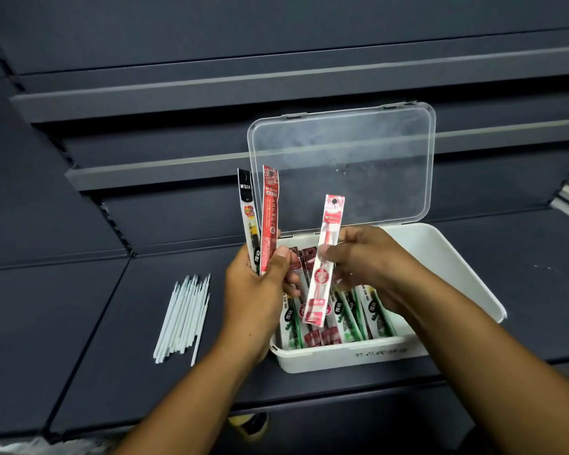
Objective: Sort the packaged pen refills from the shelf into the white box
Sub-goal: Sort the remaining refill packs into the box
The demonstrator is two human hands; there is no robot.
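the pink packet [322, 267] is looking light, thin and slick, and bending easily, so pinching it mid-length seems safest. the right hand [365, 261] is pinching it there between thumb and fingers, holding it tilted over the white box [447, 257]. the left hand [257, 290] is gripping two more packets [270, 211] upright, just above the box's left edge.

The black-topped refill pack [247, 218] reads "M&G"; green packs [344, 323] in the box [440, 257] read "按动".
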